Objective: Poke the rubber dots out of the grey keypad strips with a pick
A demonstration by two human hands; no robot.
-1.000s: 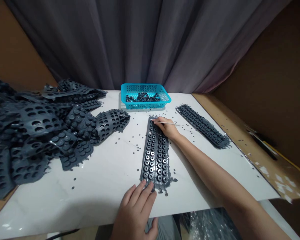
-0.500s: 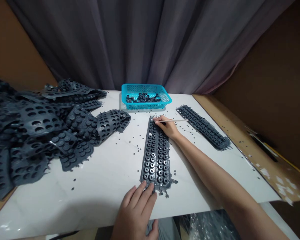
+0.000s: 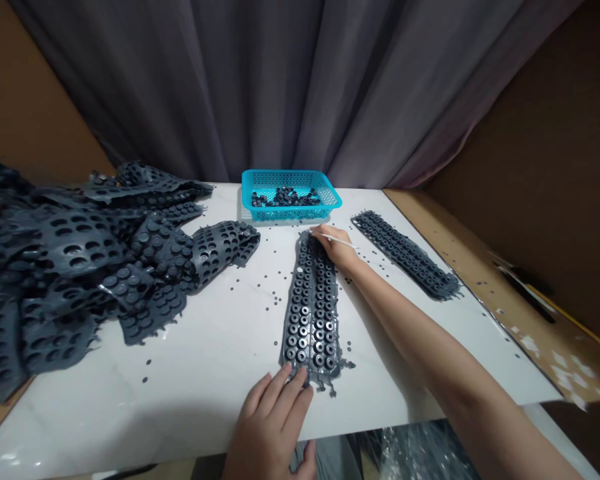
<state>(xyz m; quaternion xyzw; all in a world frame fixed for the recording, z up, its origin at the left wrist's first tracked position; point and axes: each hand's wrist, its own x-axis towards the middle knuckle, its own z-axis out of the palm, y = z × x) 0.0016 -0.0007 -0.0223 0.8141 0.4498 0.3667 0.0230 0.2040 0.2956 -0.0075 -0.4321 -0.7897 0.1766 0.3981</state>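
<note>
In front of me a dark grey rubber sheet (image 3: 311, 300) lies lengthwise on the white table, covered in rows of ring-shaped knobs. My left hand (image 3: 275, 407) rests flat with fingers spread, its fingertips on the sheet's near end. At the far end, my right hand (image 3: 337, 245) pinches a thin white stick (image 3: 341, 241) whose tip is at the top rows of knobs. The exact contact of the tip is too small to make out. A small white spot (image 3: 300, 270) shows on the sheet's left side.
Behind the sheet stands a turquoise basket (image 3: 293, 212) with small dark pieces inside. A second knobbed sheet (image 3: 405, 253) lies to the right. Piled rubber sheets (image 3: 80, 247) fill the left side. Small dark discs are scattered over the white table (image 3: 205, 373).
My right hand has shifted slightly farther away along the sheet, and the stick has turned, its back end now sloping down to the right. My left hand stays in place.
</note>
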